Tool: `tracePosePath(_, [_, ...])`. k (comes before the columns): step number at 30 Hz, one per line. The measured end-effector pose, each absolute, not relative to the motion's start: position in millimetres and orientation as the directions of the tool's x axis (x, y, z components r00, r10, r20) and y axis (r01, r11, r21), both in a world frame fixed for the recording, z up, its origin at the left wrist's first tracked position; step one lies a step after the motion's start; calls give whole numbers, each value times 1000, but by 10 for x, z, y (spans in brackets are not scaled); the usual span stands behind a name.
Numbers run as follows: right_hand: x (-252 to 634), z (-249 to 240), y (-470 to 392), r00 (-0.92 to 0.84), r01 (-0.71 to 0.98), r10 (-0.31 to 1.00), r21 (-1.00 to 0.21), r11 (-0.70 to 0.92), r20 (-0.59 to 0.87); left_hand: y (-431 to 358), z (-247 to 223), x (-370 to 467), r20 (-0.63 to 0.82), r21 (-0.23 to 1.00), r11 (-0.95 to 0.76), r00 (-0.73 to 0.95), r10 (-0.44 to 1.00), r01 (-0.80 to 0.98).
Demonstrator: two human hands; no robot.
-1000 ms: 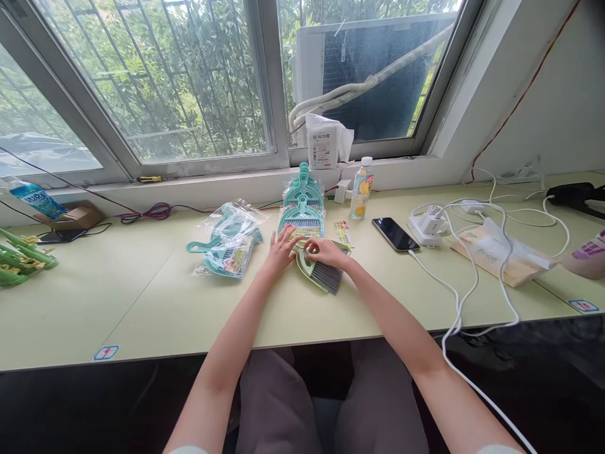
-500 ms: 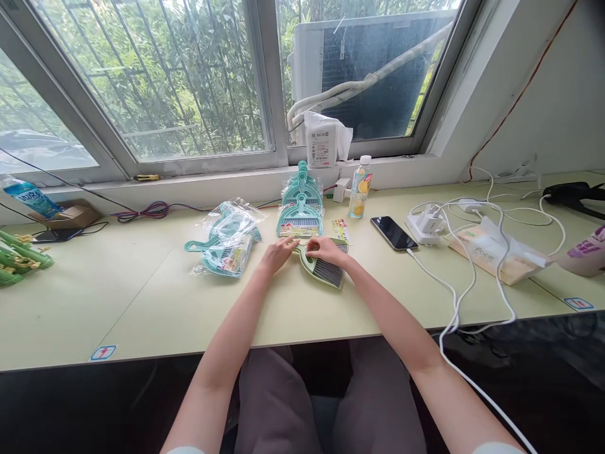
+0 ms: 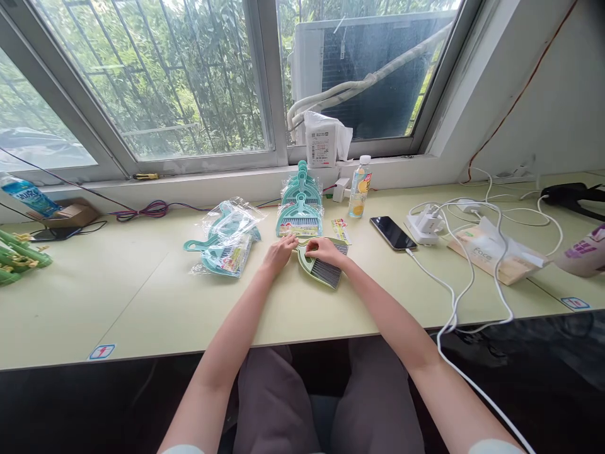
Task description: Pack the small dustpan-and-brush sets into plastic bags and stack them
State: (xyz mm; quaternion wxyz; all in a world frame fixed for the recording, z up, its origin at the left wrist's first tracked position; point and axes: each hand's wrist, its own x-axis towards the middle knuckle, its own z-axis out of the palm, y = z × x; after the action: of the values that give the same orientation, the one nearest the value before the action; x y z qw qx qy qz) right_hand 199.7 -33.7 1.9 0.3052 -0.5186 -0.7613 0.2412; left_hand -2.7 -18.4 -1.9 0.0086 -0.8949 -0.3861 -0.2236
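A green dustpan with a grey-bristled brush lying in it rests on the table, its handle toward the left. My left hand closes around the handle end. My right hand lies over the upper part of the set with thumb and fingertips pinched at the brush near its neck; what exactly is between them is hidden. Behind my hands stands a row of teal dustpan sets. To the left lie teal dustpan sets in clear plastic wrap. A small printed card is just beyond my right hand.
A drink bottle stands at the back. On the right are a phone, a power strip, white cables and a tissue pack. At the far left are a blue bottle and green stalks.
Both hands stay at the green dustpan set with almost no movement. The whole view has shifted very slightly.
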Motion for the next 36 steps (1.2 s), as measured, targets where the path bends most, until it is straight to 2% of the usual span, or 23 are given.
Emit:
tracePosePath(2, [1992, 26, -338, -217, 649, 944, -686, 330, 249, -188, -4, 13, 496, 289, -667, 488, 718, 687])
tracePosePath(4, [1969, 44, -347, -103, 647, 949, -704, 293, 299, -203, 20, 86, 524, 524, -597, 322, 788, 608])
tracePosePath(6, [1925, 66, -366, 30, 630, 931, -730, 264, 363, -240, 45, 176, 377, 781, -465, 279, 883, 417])
tracePosePath(7, [1899, 77, -379, 84, 621, 916, -740, 259, 391, -267, 54, 220, 263, 875, -371, 341, 903, 309])
tracePosePath(9, [1856, 101, -403, 128, 606, 892, -746, 275, 433, -327, 66, 285, 93, 967, -201, 522, 848, 154])
tracePosePath(10, [1848, 114, -411, 116, 599, 889, -745, 293, 443, -350, 68, 301, 50, 984, -138, 574, 817, 110])
tracePosePath(12, [1881, 144, -410, 88, 586, 891, -747, 315, 445, -367, 69, 291, 12, 996, -63, 568, 823, 69])
tracePosePath(15, [2067, 168, -356, 193, 626, 873, -741, 243, 449, -298, 65, 191, -7, 997, -29, 429, 903, 77])
tracePosePath(17, [2245, 142, -290, 300, 707, 820, -691, 152, 487, -214, 62, 98, -10, 996, -19, 310, 951, 91])
tracePosePath(19, [2400, 70, -212, 335, 787, 794, -614, 60, 507, -131, 62, 8, -14, 996, -4, 196, 981, 92])
tracePosePath(22, [2503, -91, -100, 275, 857, 890, -512, -55, 364, -42, 62, -106, -24, 999, 21, 64, 998, 50])
tracePosePath(25, [2459, -231, -27, 7, 917, 992, -397, 42, 123, 11, 49, -190, -48, 998, 47, -13, 999, -38])
tracePosePath(27, [2404, -278, -11, -129, 925, 990, -354, 140, 54, 40, 34, -227, -53, 993, 49, -36, 998, -106])
tracePosePath(31, [2355, -273, -26, -156, 926, 983, -331, 181, 102, 83, 1, -262, -65, 980, 48, -80, 995, -194])
tracePosePath(36, [2396, -277, -6, -100, 912, 967, -366, 183, 236, 109, -29, -276, -62, 978, 46, -76, 995, -202])
